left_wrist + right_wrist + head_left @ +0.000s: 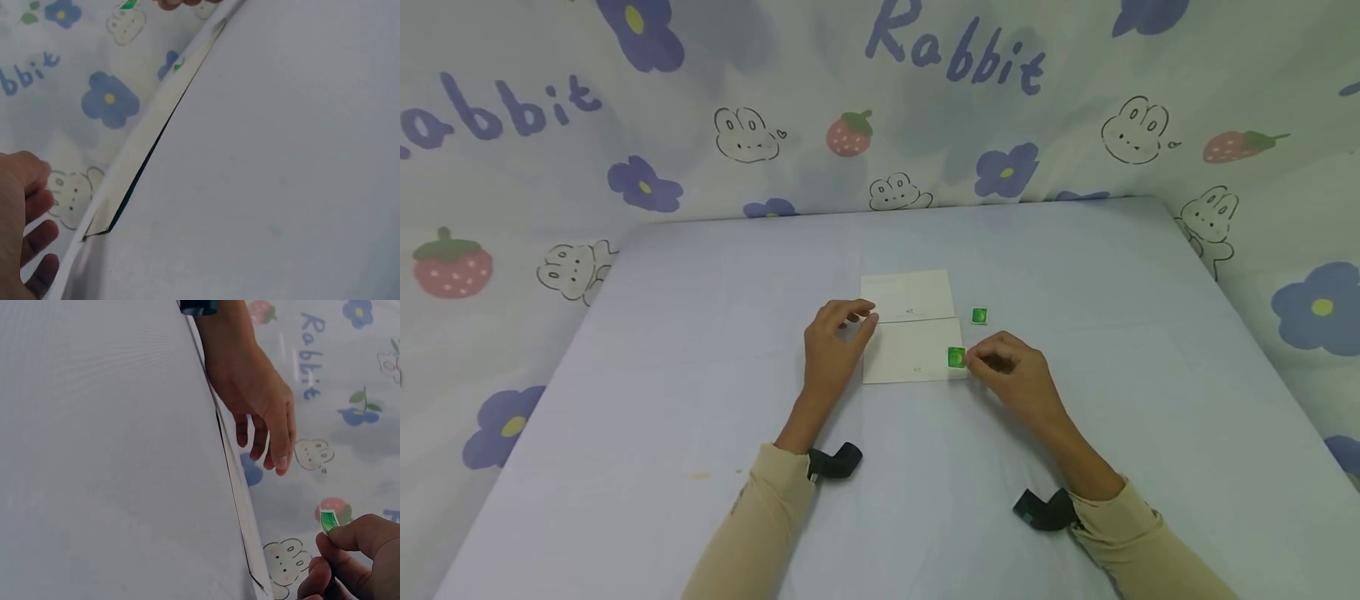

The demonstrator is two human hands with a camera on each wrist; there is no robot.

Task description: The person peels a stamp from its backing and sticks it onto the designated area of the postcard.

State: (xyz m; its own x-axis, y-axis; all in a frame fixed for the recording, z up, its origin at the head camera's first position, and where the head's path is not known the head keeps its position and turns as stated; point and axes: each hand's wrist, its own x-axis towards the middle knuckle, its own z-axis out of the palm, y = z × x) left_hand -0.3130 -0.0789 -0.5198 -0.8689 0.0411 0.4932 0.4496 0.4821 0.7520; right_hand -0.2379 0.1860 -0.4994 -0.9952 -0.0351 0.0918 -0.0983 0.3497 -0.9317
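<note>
A small green stamp-like square with a pale border (956,357) is pinched between the thumb and finger of my right hand (1018,379). It appears over the right end of the nearer cream paper panel (902,352); in the right wrist view the square (329,520) is held above the table. A farther cream panel (902,293) lies edge to edge with the nearer one; whether they are one folded card or two pieces, I cannot tell. At their left edge, my left hand (832,346) hovers with loosely bent fingers, holding nothing.
A second green square (980,316) lies on the table just right of the panels. White cloth covers the table (700,333), and a printed curtain with rabbits and flowers (805,92) stands behind and at the sides.
</note>
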